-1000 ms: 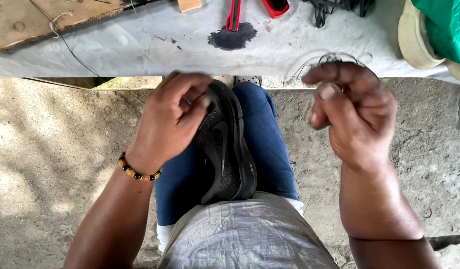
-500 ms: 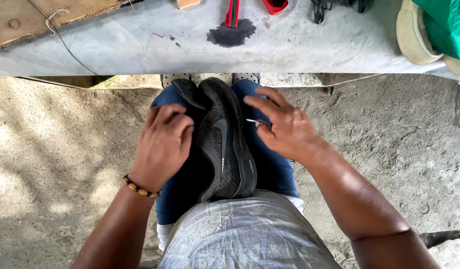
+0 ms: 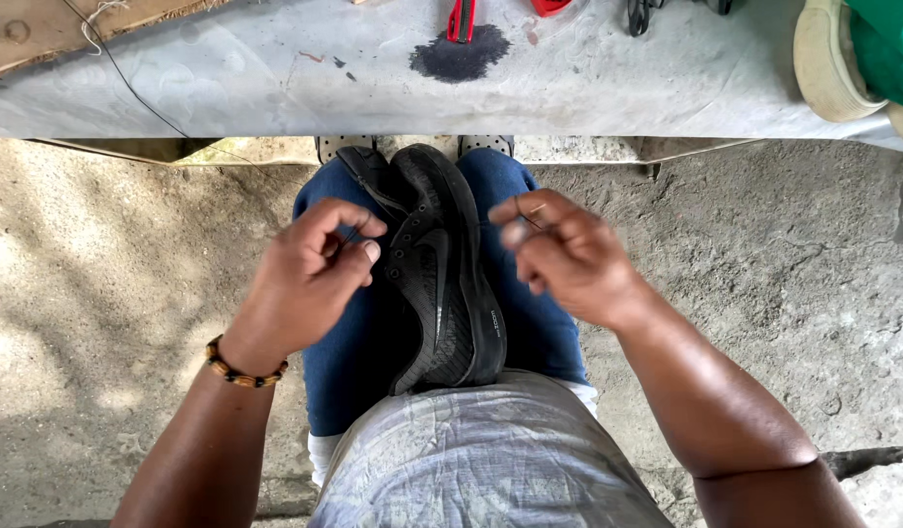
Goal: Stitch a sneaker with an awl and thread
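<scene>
Black sneaker [image 3: 441, 269] rests wedged on edge between the knees, sole toward the right. Left hand [image 3: 305, 279] pinches a fine thread beside the upper; right hand [image 3: 569, 254] pinches a thin needle, raised clear. Judged: stitching underway, seam unfinished.

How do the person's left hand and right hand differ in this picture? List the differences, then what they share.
The left hand has a beaded bracelet at its wrist; the right hand has a bare wrist. The left hand is beside the shoe's open top; the right is beside its sole. Both are curled, with fingers pinched.
</scene>
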